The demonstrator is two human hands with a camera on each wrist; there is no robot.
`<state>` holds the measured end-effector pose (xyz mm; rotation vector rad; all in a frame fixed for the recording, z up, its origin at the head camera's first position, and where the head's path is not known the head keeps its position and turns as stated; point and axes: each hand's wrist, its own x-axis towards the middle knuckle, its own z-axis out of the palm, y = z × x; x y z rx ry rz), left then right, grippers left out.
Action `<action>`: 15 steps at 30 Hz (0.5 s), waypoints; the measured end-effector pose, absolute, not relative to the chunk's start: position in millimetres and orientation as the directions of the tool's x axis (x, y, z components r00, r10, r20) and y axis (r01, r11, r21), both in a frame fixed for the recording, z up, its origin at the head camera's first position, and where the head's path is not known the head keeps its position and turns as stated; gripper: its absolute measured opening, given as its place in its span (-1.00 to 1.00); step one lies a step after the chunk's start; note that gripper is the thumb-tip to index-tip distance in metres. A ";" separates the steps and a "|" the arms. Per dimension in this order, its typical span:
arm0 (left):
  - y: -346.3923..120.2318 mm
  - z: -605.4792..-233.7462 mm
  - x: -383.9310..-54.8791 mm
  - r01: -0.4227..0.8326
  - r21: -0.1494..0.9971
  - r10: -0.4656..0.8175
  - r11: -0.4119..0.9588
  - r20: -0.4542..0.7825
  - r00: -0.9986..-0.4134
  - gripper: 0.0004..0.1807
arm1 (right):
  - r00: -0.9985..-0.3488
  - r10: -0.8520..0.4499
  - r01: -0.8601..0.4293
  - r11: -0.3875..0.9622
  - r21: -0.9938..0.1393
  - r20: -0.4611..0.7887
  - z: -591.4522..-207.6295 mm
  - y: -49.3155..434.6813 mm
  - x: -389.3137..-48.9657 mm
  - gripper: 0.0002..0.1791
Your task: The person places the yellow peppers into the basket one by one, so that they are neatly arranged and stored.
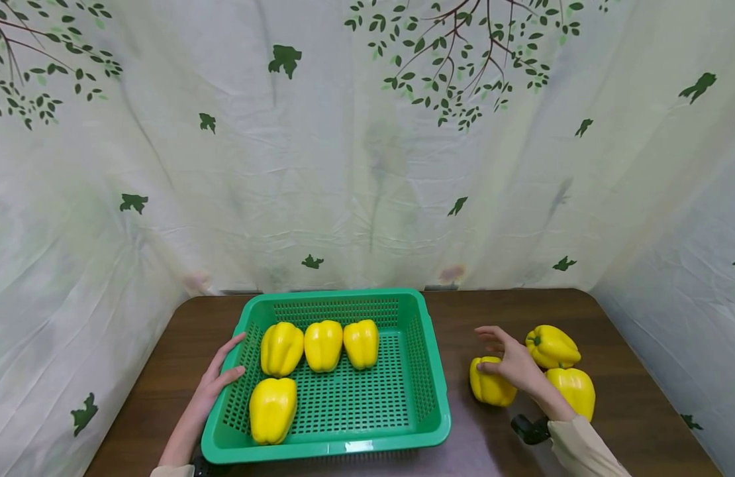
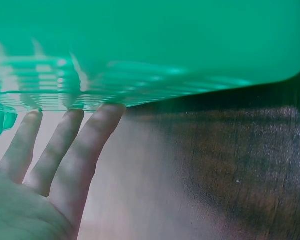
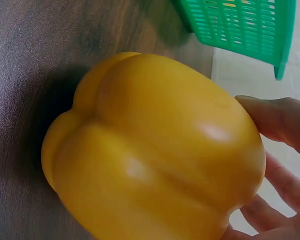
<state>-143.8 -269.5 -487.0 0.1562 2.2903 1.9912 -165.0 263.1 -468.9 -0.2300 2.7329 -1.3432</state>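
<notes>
In the head view, my left hand [image 1: 215, 377] lies against the left side of a green plastic basket [image 1: 433, 371]. The left wrist view shows straight fingers [image 2: 80, 155] touching the basket's outer wall; the thumb is out of that view. My right hand [image 1: 513, 361] is over a yellow bell pepper [image 1: 491, 387] on the table, its thumb at the pepper and its other fingers spread above and beyond. Up close in the right wrist view, this bell pepper [image 3: 160, 145] hides part of the fingers. Several yellow bell peppers [image 1: 323, 346] lie inside the basket.
Two more yellow bell peppers [image 1: 552, 346] sit beside the right hand and forearm on the brown wooden table [image 1: 463, 437]. A pale curtain [image 1: 367, 165] with leaf prints hangs behind the table and along its sides.
</notes>
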 end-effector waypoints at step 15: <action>-270.9 -488.8 -145.6 -0.009 0.989 0.141 0.147 -0.030 -0.990 -0.45 | -0.969 -0.243 -0.102 0.581 -0.808 -0.052 -469.4 270.3 -156.3 -0.37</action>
